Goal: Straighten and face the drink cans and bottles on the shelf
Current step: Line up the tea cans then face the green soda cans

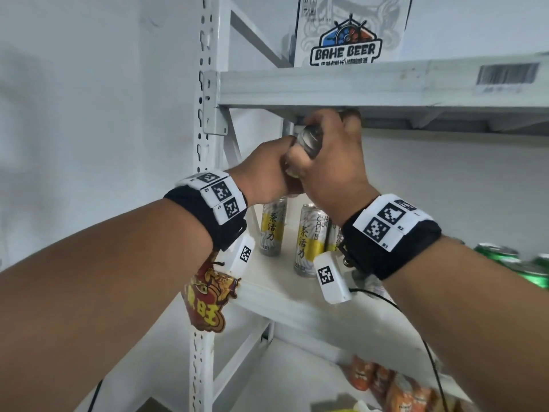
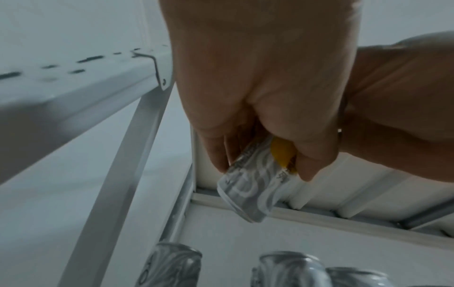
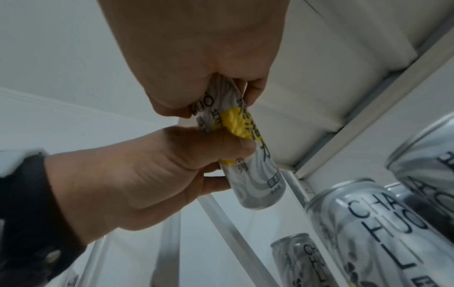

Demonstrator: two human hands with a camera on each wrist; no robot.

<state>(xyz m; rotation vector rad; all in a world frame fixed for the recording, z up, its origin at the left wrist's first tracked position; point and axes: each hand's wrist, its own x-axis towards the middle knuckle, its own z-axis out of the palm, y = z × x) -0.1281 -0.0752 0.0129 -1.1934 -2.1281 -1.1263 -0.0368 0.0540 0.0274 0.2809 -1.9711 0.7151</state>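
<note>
Both my hands are on 1 can [image 1: 310, 141], lifted clear of the shelf [image 1: 285, 288] and tilted, its top towards me just under the upper shelf [image 1: 326, 84]. My right hand [image 1: 332, 162] curls round the upper half; my left hand [image 1: 264, 176] curls round the lower half, thumb on the yellow label patch. Below my fingers stand 2 more cans [image 1: 309, 242] with yellow facing out, and a third, half hidden behind my right wrist, shows little of its label.

I judge the can light to moderate — whether it is full I cannot tell. Its wall is thin metal, stiff along its length but easy to dent if I squeeze the middle. The printed skin looks smooth, likely slick. So I would grip it round the body with a wide wrap rather than fingertips, firmest near the rims where the wall is strongest.

To face it, I think the yellow patch should turn outward, then the base go down flat beside the other cans below my left fingers. The upper shelf sits close above my knuckles — little room to swing.
</note>
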